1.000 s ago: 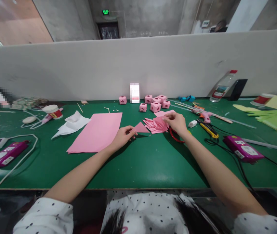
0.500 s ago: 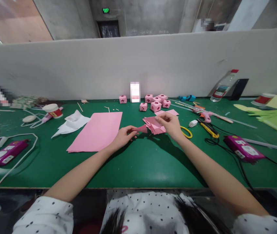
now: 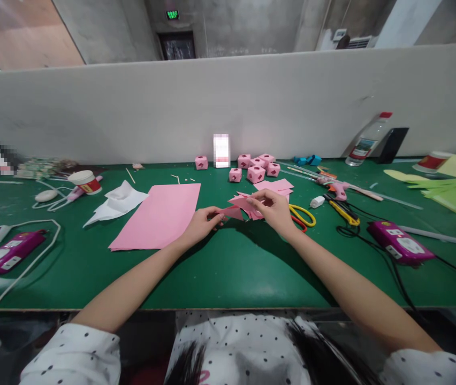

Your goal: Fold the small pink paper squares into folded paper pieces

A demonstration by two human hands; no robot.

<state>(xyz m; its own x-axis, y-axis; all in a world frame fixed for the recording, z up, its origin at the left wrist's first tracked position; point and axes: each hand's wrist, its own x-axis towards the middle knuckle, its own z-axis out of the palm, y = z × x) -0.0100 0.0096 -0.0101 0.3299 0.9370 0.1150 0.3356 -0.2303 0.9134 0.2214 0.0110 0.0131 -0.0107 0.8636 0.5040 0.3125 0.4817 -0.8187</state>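
My left hand pinches a small folded pink paper triangle just above the green table. My right hand is closed on a fanned bunch of folded pink paper pieces, brought close to the triangle so the two nearly touch. A large flat pink sheet lies left of my left hand. Several small pink paper cubes stand at the back, near the grey partition. A few loose pink squares lie behind my right hand.
Yellow and red scissors, a yellow cutter and a pink glue gun lie to the right. Purple power strips sit at right and left. White crumpled paper, a glue tub, a bottle and green paper are farther off.
My right hand has lifted the bunch of pink pieces off the table and carried it left toward the triangle in my left hand, uncovering the scissors. My left hand has barely moved.
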